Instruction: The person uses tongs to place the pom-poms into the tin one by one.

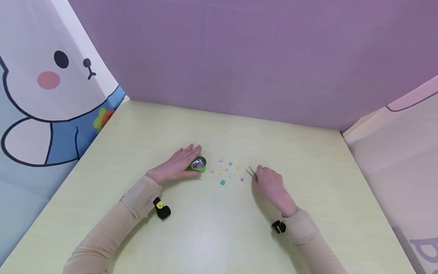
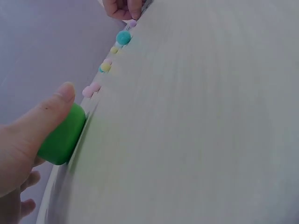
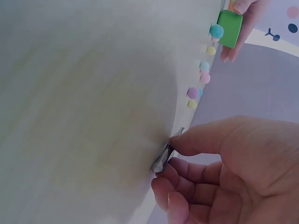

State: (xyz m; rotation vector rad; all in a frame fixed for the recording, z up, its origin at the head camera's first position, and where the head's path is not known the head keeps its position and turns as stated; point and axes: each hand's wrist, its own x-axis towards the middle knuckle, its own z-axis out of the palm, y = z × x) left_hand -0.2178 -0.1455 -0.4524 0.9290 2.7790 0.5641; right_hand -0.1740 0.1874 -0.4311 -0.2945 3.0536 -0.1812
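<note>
My left hand (image 1: 178, 165) holds a small green bowl (image 1: 202, 170) with a shiny metal inside, its thumb on the near side and its fingers on the far side. The left wrist view shows the thumb (image 2: 46, 114) along the bowl's green wall. Metal tweezers (image 1: 252, 172) are pinched in my right hand (image 1: 271, 184), their two tips spread apart and pointing toward the bowl, with nothing between them. Several little pastel pompoms lie scattered between the hands, among them a teal pompom (image 1: 222, 182), a pink pompom (image 1: 221, 160) and a purple pompom (image 1: 242, 179) closest to the tweezers.
The pale wooden tabletop (image 1: 212, 236) stretches around both hands. A purple panel (image 1: 239, 61) stands along its back edge. On the left is a cloth with a cartoon animal (image 1: 61, 87), and a pale panel (image 1: 393, 163) stands on the right.
</note>
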